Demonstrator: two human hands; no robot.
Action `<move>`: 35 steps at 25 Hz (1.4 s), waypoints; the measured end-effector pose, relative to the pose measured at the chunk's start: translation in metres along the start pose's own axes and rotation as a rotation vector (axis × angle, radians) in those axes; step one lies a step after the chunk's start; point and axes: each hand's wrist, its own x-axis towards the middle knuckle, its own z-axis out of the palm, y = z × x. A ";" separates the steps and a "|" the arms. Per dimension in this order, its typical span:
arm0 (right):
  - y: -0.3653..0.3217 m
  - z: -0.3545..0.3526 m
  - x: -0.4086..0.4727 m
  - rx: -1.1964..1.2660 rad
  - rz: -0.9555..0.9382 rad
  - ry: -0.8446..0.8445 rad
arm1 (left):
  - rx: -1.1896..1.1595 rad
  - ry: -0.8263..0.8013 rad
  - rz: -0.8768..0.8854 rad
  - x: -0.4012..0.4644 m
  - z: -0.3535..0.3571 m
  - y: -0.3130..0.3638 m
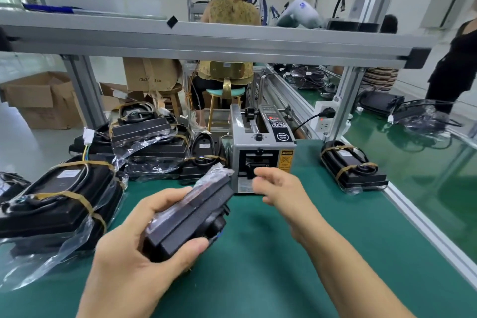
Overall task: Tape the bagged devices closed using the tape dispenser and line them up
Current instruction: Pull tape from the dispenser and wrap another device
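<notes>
My left hand (144,242) grips a black bagged device (191,214) above the green mat, thumb over its near end, the loose bag mouth pointing toward the tape dispenser (260,147). My right hand (277,186) hovers just in front of the dispenser's outlet slot, blurred, fingers loosely curled; I cannot make out any tape in them. One taped bagged device (353,168) lies to the right of the dispenser. A pile of bagged devices (144,142) sits to the left, with a big taped one (59,201) nearest me.
The green mat (258,266) spreads in front of me, bounded by an aluminium rail (423,224) on the right. A frame beam (206,41) crosses overhead. A power strip (324,117) stands behind the dispenser. A seated person (227,33) works beyond, and another person stands at far right.
</notes>
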 end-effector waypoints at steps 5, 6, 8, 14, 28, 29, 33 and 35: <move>0.006 0.009 0.063 0.054 0.237 0.444 | 0.021 0.019 -0.018 -0.001 0.018 -0.002; 0.006 0.009 0.069 0.044 0.260 0.486 | 0.018 0.019 -0.018 -0.001 0.021 -0.002; 0.006 0.010 0.072 0.064 0.293 0.538 | 0.006 0.009 -0.016 -0.001 0.023 0.000; 0.008 0.019 0.083 0.189 0.356 0.616 | 0.011 -0.002 0.002 -0.002 0.025 -0.001; -0.031 0.024 -0.065 0.246 -0.274 -0.095 | -0.039 -0.010 -0.034 -0.006 0.028 0.000; -0.031 0.026 -0.068 0.206 -0.289 -0.132 | -0.047 -0.005 -0.034 -0.006 0.028 0.001; -0.027 0.032 -0.068 0.107 -0.243 -0.131 | -0.099 0.009 -0.043 -0.009 0.028 0.001; -0.024 0.034 -0.066 0.101 -0.225 -0.117 | -0.134 0.007 -0.049 -0.010 0.027 0.000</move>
